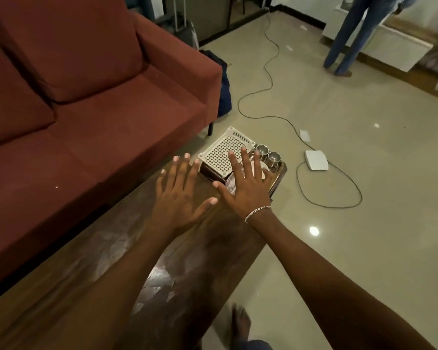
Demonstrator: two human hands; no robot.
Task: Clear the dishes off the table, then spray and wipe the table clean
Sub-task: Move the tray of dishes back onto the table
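A long dark wooden table (127,269) runs from the lower left toward the middle, its top smeared with pale streaks. At its far end sits a white perforated plastic tray (221,152), with two steel cups (267,154) beside it and a white plate (263,173) partly hidden under my right hand. My left hand (181,195) and my right hand (245,184) are both stretched out flat above the far end of the table, fingers spread, holding nothing. A silver bracelet circles my right wrist.
A red sofa (91,102) stands close along the table's left side. On the tiled floor to the right lie a black cable (329,205) and a white box (316,160). A person in jeans (349,36) stands at the far right. My bare foot (240,324) is below.
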